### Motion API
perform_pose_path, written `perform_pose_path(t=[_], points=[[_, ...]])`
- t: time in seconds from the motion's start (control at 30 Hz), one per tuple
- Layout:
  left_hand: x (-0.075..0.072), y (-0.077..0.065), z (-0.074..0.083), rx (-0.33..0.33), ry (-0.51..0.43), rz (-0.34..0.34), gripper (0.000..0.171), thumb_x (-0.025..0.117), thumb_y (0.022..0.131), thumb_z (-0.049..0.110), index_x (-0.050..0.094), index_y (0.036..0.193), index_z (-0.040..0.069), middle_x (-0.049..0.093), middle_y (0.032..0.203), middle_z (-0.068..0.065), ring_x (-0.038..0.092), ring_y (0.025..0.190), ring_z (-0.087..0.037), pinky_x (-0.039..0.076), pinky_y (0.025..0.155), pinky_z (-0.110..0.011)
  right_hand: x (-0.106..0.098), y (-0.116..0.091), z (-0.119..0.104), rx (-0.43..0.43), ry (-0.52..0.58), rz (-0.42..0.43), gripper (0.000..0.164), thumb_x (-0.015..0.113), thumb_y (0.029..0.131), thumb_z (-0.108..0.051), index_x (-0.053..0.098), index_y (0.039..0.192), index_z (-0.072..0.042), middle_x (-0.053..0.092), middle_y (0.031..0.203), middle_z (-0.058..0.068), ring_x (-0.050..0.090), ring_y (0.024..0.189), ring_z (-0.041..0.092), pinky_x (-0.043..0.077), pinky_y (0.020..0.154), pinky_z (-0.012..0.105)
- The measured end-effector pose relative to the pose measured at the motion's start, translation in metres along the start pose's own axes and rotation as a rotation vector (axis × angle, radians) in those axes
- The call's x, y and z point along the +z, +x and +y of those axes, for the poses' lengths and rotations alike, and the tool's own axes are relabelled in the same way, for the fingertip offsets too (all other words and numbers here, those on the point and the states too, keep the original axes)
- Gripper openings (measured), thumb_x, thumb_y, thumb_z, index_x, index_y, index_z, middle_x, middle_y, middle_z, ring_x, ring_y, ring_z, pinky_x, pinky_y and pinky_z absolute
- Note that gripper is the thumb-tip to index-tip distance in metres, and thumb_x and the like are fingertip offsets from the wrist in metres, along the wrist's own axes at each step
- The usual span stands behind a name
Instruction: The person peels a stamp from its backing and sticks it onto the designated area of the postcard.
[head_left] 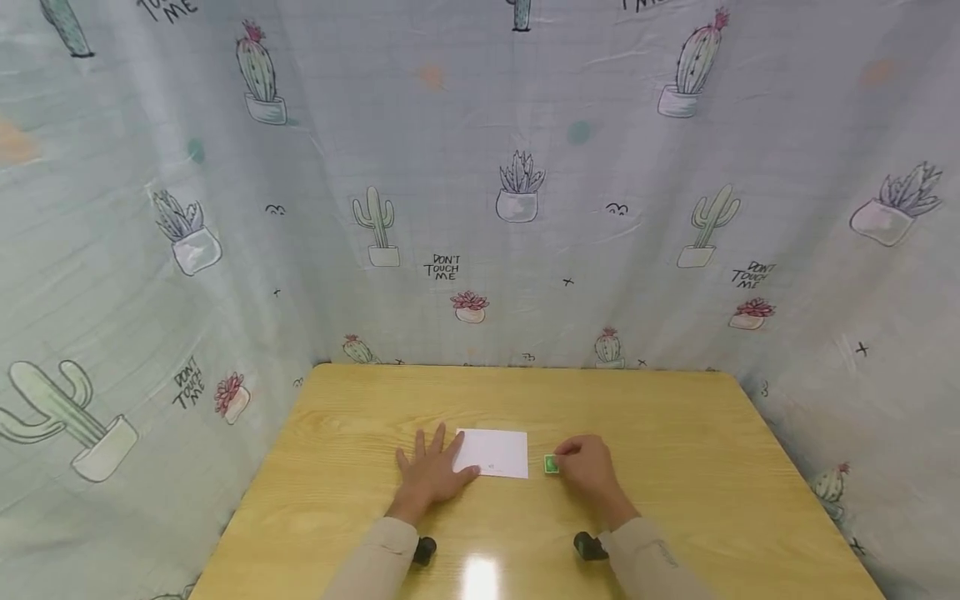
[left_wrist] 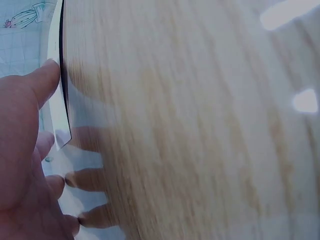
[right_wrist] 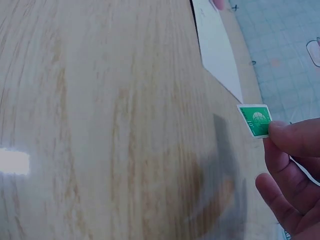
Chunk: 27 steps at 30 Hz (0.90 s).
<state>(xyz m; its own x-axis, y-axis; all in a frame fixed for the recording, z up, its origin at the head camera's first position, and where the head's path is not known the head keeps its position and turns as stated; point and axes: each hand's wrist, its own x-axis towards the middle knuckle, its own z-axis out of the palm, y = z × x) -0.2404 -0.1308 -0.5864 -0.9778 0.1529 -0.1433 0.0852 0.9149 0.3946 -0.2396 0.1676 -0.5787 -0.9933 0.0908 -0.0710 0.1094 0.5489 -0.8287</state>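
A white envelope-sized paper (head_left: 491, 452) with small print along its near edge lies on the wooden table. My left hand (head_left: 432, 477) is at its left end, fingers spread, with the thumb on the near edge and the index finger by the far left corner. In the left wrist view the thumb (left_wrist: 46, 80) presses the paper's edge. Between thumb and fingertip, my right hand (head_left: 588, 467) pinches a small green postage stamp (right_wrist: 256, 121) with a white border. The stamp is held just right of the paper, its printed face showing.
The yellow wooden table (head_left: 675, 425) extends to both sides and ends at the back against a cactus-print curtain (head_left: 517, 275). Curtain also hangs at left and right. Glare (head_left: 480, 575) shines on the near tabletop.
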Motion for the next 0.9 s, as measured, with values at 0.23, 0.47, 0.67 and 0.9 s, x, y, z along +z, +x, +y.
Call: perform_pose_path(t=[0.23, 0.47, 0.67, 0.9], points=[[0.000, 0.004, 0.000, 0.007, 0.025, 0.021, 0.081, 0.055, 0.097, 0.070, 0.040, 0.162, 0.024, 0.023, 0.175, -0.009, 0.010, 0.161, -0.049, 0.003, 0.117, -0.086, -0.008, 0.005, -0.010, 0.042, 0.034, 0.008, 0.006, 0.078, 0.087, -0.007, 0.077, 0.087, -0.001, 0.075, 0.093, 0.009, 0.063, 0.089, 0.024, 0.051, 0.074, 0.032], [-0.001, 0.003, 0.004, 0.022, 0.005, 0.043, 0.081, 0.057, 0.096, 0.069, 0.043, 0.161, 0.022, 0.027, 0.174, -0.011, 0.013, 0.161, -0.050, 0.005, 0.116, -0.086, -0.016, 0.004, -0.016, 0.039, 0.056, 0.008, 0.005, 0.078, 0.086, -0.005, 0.077, 0.085, 0.000, 0.077, 0.094, 0.011, 0.063, 0.091, 0.024, 0.049, 0.075, 0.029], [0.001, -0.002, -0.002, 0.021, 0.015, 0.071, 0.077, 0.058, 0.095, 0.068, 0.047, 0.158, 0.025, 0.029, 0.173, -0.011, 0.015, 0.159, -0.054, 0.007, 0.116, -0.086, -0.017, 0.002, -0.027, 0.054, 0.143, -0.050, 0.005, 0.077, 0.086, -0.002, 0.076, 0.087, 0.002, 0.074, 0.095, 0.014, 0.063, 0.086, 0.022, 0.054, 0.073, 0.030], [-0.002, -0.006, 0.000, 0.068, 0.002, 0.099, 0.075, 0.057, 0.096, 0.068, 0.048, 0.158, 0.027, 0.028, 0.173, -0.012, 0.014, 0.159, -0.054, 0.008, 0.117, -0.085, -0.021, -0.001, -0.033, 0.110, 0.256, -0.078, 0.005, 0.072, 0.091, 0.001, 0.073, 0.093, 0.006, 0.071, 0.091, 0.014, 0.067, 0.074, 0.020, 0.064, 0.071, 0.034]])
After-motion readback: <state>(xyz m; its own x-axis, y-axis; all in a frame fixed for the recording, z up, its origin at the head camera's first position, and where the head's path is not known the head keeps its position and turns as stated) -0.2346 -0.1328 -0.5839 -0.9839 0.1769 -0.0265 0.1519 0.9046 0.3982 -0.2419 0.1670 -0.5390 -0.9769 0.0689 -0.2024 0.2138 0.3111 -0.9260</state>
